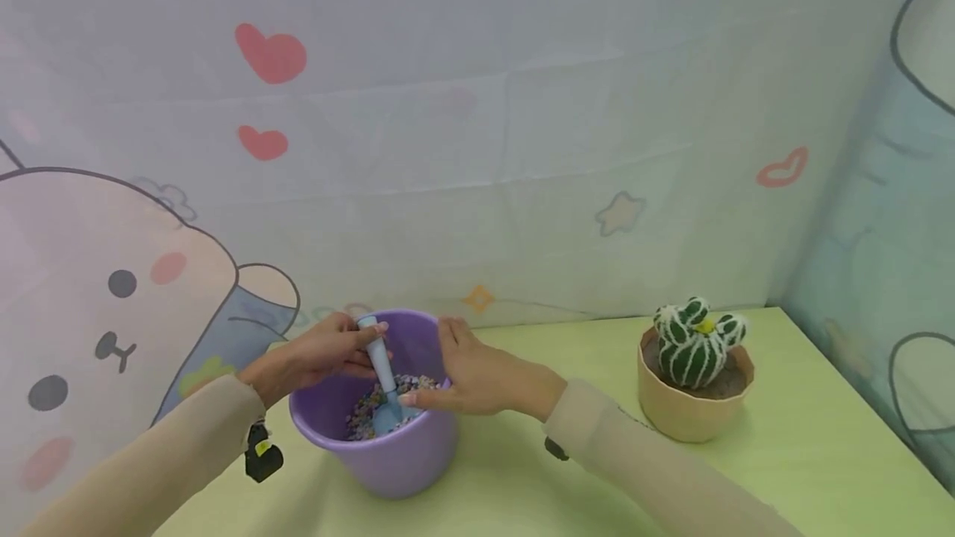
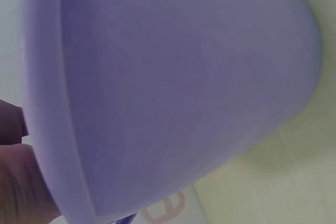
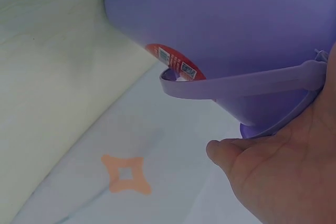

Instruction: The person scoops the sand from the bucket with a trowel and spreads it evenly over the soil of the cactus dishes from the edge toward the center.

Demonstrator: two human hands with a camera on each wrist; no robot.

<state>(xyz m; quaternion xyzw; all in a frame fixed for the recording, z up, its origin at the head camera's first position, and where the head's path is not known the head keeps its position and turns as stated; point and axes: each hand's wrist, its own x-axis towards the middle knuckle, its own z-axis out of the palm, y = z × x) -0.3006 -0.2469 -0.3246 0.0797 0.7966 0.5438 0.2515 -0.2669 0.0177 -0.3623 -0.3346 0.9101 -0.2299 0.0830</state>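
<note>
A purple bucket [image 1: 403, 462] stands on the table with small multicoloured pebbles [image 1: 361, 419] in it. Over its left side, my left hand [image 1: 321, 352] grips the pale handle of a toy shovel [image 1: 382, 365], whose blue blade rests down among the pebbles. My right hand [image 1: 485, 373] lies against the bucket's right rim, fingers extended and thumb reaching over the edge toward the shovel. In the right wrist view that hand [image 3: 289, 166] is at the rim beside the bucket's hanging handle [image 3: 247, 83]. The left wrist view is mostly filled by the bucket's outer wall [image 2: 173, 77].
A cactus [image 1: 694, 350] in a tan pot [image 1: 690, 417] stands to the right on the yellow-green table [image 1: 552, 479]. Behind the table hangs a printed cloth [image 1: 522, 147] with hearts, stars and a cartoon animal. A red label [image 3: 176, 62] is on the bucket's side.
</note>
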